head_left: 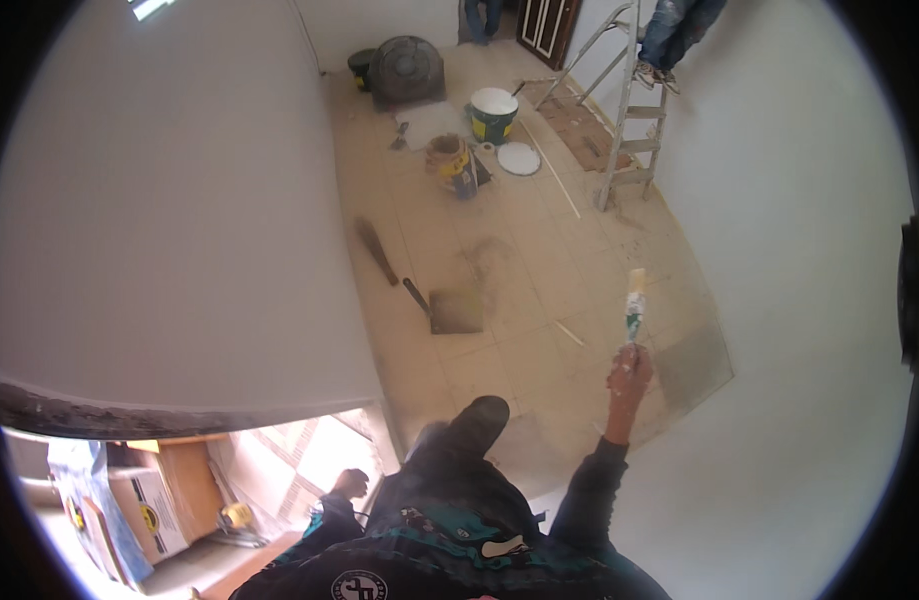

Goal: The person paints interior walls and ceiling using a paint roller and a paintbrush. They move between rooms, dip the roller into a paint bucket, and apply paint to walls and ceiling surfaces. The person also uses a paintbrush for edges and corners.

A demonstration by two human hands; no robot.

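My right hand point(630, 372) is closed around the handle of a paintbrush point(634, 303), held out ahead over the tiled floor. White paint coats the brush's lower part and its pale bristles point away from me. Smears of white show on the fingers too. To the right of the brush rises a pale wall point(809, 300). My left hand point(352, 484) hangs low at my side, beside the bright doorway; its fingers look loosely curled with a gap, and nothing shows in it.
A dustpan point(456, 312) and a brush head point(377, 252) lie ahead on the floor. Beyond are a bucket of white paint point(494, 115), a second bucket point(459, 172), a lid point(519, 158) and a fan point(407, 70). A person stands on the stepladder point(639, 146) at far right.
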